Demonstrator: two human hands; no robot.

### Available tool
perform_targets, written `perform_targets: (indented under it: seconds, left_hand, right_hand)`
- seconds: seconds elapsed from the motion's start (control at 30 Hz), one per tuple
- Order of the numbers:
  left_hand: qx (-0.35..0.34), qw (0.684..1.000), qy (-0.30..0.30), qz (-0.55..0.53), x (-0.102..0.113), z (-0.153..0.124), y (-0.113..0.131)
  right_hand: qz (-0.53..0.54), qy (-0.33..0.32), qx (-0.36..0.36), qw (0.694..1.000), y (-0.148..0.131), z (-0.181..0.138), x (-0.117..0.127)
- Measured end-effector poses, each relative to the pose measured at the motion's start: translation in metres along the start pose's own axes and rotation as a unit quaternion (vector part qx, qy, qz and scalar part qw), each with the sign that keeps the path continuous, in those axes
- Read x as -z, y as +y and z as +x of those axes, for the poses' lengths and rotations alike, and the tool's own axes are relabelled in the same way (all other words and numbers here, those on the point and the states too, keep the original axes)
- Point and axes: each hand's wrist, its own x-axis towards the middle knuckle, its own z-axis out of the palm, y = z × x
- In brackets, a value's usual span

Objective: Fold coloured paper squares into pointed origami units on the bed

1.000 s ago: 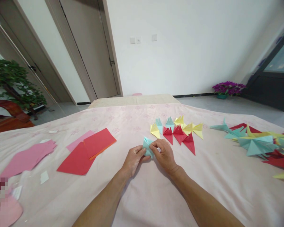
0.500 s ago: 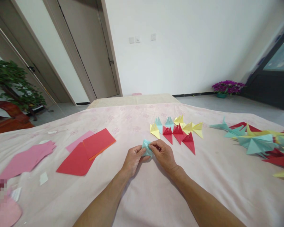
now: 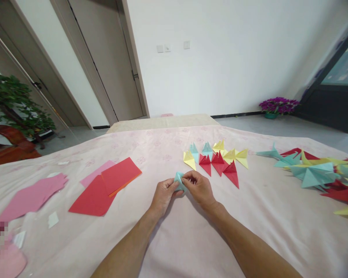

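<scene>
A small folded piece of light blue origami paper is pinched between both hands, just above the pink flowered cloth. My left hand grips its left and lower edge between thumb and fingers. On the other side, my right hand pinches the upper right part with thumb and forefinger. The fingers cover much of the paper. Just beyond my right hand lie several half-folded shapes, among them a red one, a yellow one and a blue one.
Folded paper cranes in blue, red and yellow are heaped at the right. To the left lie red paper sheets and a stack of pink sheets. White scraps are scattered nearby. A wooden chair stands at the far left.
The right fingers have shifted slightly on the blue paper, and its upper flap looks more folded over. Both hands stay in nearly the same place.
</scene>
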Motion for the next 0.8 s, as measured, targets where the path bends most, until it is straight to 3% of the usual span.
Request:
perform_targets:
  seconds: [0.13,0.23,0.4,0.6,0.8]
  left_hand:
    - [-0.013,0.999,0.031,-0.011,-0.002,0.001,-0.002]
    - [-0.023,0.999,0.021,-0.008,-0.003,0.000,-0.001]
    - [-0.042,0.999,0.015,0.023,-0.004,-0.002,-0.002]
    - [-0.039,0.998,0.008,0.042,-0.003,-0.003,-0.006]
    - [-0.065,0.995,0.034,0.063,-0.010,-0.006,-0.001]
  right_hand:
    - [-0.014,0.030,0.098,0.995,-0.007,-0.007,0.001]
    - [-0.047,0.033,0.138,0.989,-0.010,-0.009,0.001]
    - [-0.071,0.038,0.146,0.986,-0.010,-0.008,0.000]
    - [-0.043,-0.001,0.138,0.990,-0.011,-0.005,0.001]
    - [-0.073,0.027,0.124,0.989,-0.014,-0.008,-0.001]
